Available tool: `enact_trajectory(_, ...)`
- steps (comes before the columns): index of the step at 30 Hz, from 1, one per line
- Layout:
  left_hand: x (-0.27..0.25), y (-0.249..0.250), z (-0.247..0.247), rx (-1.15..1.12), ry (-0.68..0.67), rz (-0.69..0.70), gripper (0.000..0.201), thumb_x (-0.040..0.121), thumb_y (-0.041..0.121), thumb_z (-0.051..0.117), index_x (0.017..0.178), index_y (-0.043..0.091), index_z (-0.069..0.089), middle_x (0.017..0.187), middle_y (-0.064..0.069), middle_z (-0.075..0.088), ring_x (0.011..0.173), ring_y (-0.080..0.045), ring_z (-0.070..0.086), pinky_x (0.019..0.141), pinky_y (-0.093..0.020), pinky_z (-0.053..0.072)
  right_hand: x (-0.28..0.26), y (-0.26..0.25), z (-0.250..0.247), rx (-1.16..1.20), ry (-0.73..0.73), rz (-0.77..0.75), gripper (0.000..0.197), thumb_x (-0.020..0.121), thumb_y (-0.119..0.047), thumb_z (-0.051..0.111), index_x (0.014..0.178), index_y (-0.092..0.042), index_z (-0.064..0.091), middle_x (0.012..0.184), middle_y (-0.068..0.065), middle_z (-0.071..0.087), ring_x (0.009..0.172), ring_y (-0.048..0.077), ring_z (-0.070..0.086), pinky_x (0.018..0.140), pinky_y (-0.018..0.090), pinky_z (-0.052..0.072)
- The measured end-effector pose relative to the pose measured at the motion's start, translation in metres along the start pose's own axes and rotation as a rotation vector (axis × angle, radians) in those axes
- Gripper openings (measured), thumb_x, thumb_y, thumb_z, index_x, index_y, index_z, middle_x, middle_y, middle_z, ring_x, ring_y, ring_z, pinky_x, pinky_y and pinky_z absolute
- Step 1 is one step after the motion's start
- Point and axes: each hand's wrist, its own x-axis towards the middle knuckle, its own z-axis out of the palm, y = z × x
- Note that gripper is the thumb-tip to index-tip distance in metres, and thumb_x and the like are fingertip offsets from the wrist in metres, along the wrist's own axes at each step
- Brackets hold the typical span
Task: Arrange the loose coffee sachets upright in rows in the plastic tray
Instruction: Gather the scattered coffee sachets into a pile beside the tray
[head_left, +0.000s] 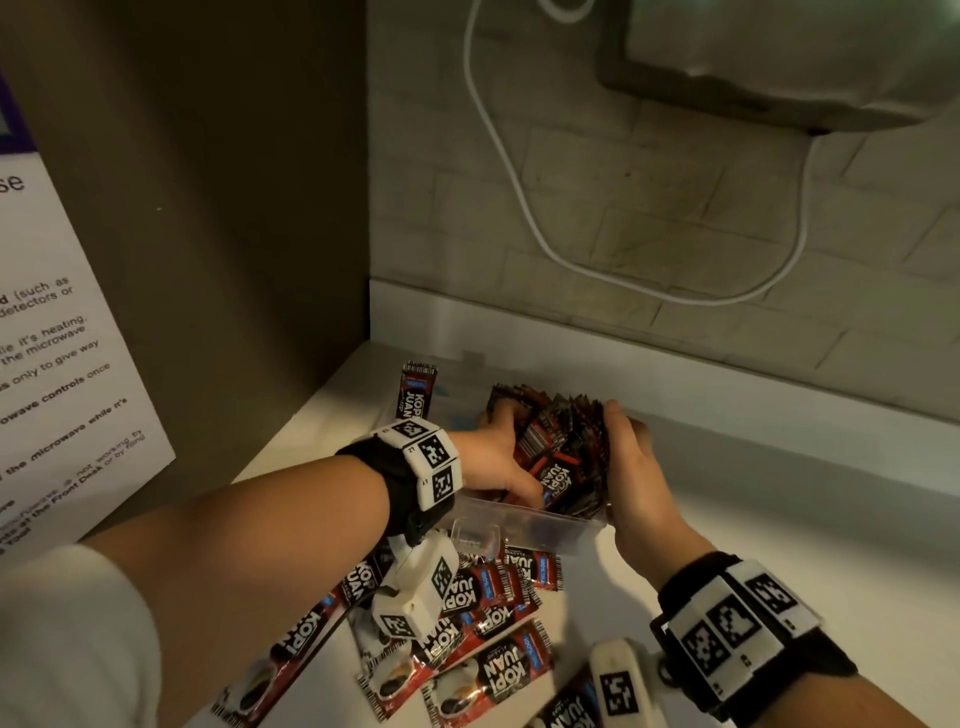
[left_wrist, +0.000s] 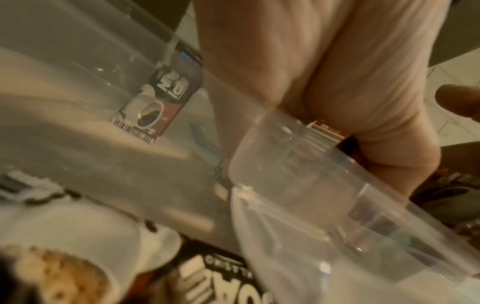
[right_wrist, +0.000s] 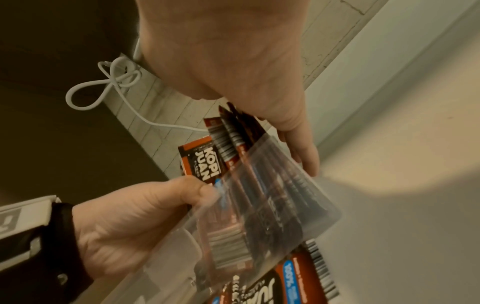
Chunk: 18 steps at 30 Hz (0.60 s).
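A clear plastic tray (head_left: 519, 522) stands on the white counter with a bunch of red-and-black coffee sachets (head_left: 566, 441) upright in its right end. My left hand (head_left: 496, 460) grips the bunch from the left, thumb on the front sachet and fingers behind. In the right wrist view that thumb pinches the front sachet (right_wrist: 205, 164) above the tray wall (right_wrist: 298, 185). My right hand (head_left: 636, 467) lies against the right side of the bunch, and one straight finger (right_wrist: 303, 152) runs down the tray's outer wall. Loose sachets (head_left: 493, 613) lie in a heap in front of the tray.
One sachet (head_left: 417, 389) lies apart behind my left wrist. A dark cabinet side (head_left: 208, 208) with a printed notice (head_left: 52, 338) closes off the left. A white cable (head_left: 498, 156) hangs on the tiled wall under an appliance (head_left: 779, 52). Bare counter (head_left: 779, 545) spreads to the right.
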Motion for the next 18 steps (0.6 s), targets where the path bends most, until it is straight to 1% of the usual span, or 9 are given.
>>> enact_trajectory(3,0.001,-0.0009,0.0009,-0.116,0.018,-0.002,0.117,0.056,0.018,0.09,0.14,0.03,0.01,0.137,-0.007,0.041,0.127,-0.028,0.044,0.105,-0.047,0.043,0.0006,0.0008,0.0001,-0.016,-0.004,-0.008,0.043,0.091,-0.057,0.044,0.12,-0.024,0.041,0.115,0.001,0.059,0.104,0.02,0.061,0.091,0.043,0.051)
enact_trajectory(5,-0.0005,-0.0007,0.0008,-0.174,0.037,-0.017,0.121,0.052,0.017,0.092,0.139,0.03,0.009,0.139,-0.008,0.041,0.13,-0.028,0.042,0.107,-0.047,0.041,0.0011,0.0009,-0.0005,-0.02,-0.005,-0.011,0.044,0.092,-0.057,0.044,0.12,-0.024,0.04,0.115,0.001,0.058,0.104,0.019,0.06,0.089,0.04,0.05)
enact_trajectory(7,-0.0016,0.0004,0.0004,-0.214,0.08,-0.043,0.133,0.048,0.019,0.093,0.144,0.026,0.001,0.145,-0.01,0.036,0.134,-0.029,0.038,0.109,-0.047,0.039,0.0013,0.0009,-0.0006,-0.027,-0.008,-0.011,0.044,0.092,-0.057,0.043,0.121,-0.024,0.04,0.114,0.001,0.058,0.104,0.019,0.059,0.088,0.039,0.049)
enact_trajectory(8,-0.002,0.0006,0.0004,-0.239,0.1,-0.047,0.137,0.05,0.018,0.093,0.146,0.024,-0.003,0.146,-0.01,0.035,0.135,-0.029,0.036,0.109,-0.047,0.038,0.0011,0.0007,-0.0004,-0.028,-0.011,-0.011,0.044,0.092,-0.056,0.043,0.121,-0.024,0.04,0.113,0.0,0.057,0.103,0.018,0.059,0.086,0.037,0.049)
enact_trajectory(11,0.0003,-0.0019,0.0009,-0.317,0.156,-0.039,0.135,0.061,0.007,0.089,0.148,0.02,-0.013,0.148,-0.006,0.032,0.136,-0.028,0.035,0.11,-0.046,0.037,0.0008,0.001,-0.0004,-0.019,-0.017,-0.014,0.042,0.093,-0.055,0.043,0.121,-0.023,0.04,0.108,-0.004,0.057,0.097,0.012,0.058,0.08,0.034,0.048)
enact_trajectory(13,-0.0002,-0.0032,0.0019,-0.374,0.177,-0.006,0.137,0.063,0.0,0.086,0.149,0.022,-0.017,0.15,-0.008,0.029,0.139,-0.028,0.031,0.111,-0.044,0.035,0.0015,0.0014,-0.0006,-0.021,-0.017,-0.013,0.04,0.094,-0.054,0.043,0.12,-0.024,0.04,0.108,-0.004,0.057,0.095,0.011,0.058,0.079,0.034,0.048)
enact_trajectory(15,0.0007,-0.0054,0.0029,-0.42,0.173,0.001,0.142,0.063,-0.004,0.084,0.149,0.026,-0.025,0.155,-0.007,0.023,0.143,-0.026,0.026,0.113,-0.044,0.032,0.0023,0.0018,-0.0011,-0.023,-0.019,-0.011,0.039,0.094,-0.053,0.043,0.119,-0.024,0.041,0.107,-0.004,0.057,0.094,0.01,0.058,0.078,0.033,0.049)
enact_trajectory(16,0.0019,-0.0059,0.0033,-0.422,0.163,-0.002,0.144,0.062,-0.004,0.085,0.149,0.027,-0.026,0.155,-0.006,0.024,0.142,-0.026,0.026,0.113,-0.044,0.031,0.0025,0.0018,-0.0012,-0.021,-0.02,-0.01,0.038,0.094,-0.053,0.043,0.118,-0.024,0.041,0.107,-0.004,0.058,0.094,0.011,0.059,0.077,0.033,0.049)
enact_trajectory(18,0.004,-0.0049,0.0056,-0.389,0.151,0.0,0.146,0.057,0.0,0.089,0.15,0.028,-0.019,0.149,-0.006,0.034,0.139,-0.026,0.033,0.112,-0.047,0.034,0.003,0.0022,-0.0011,-0.015,-0.027,-0.007,0.039,0.094,-0.053,0.044,0.119,-0.024,0.041,0.107,-0.004,0.058,0.095,0.012,0.06,0.075,0.033,0.05)
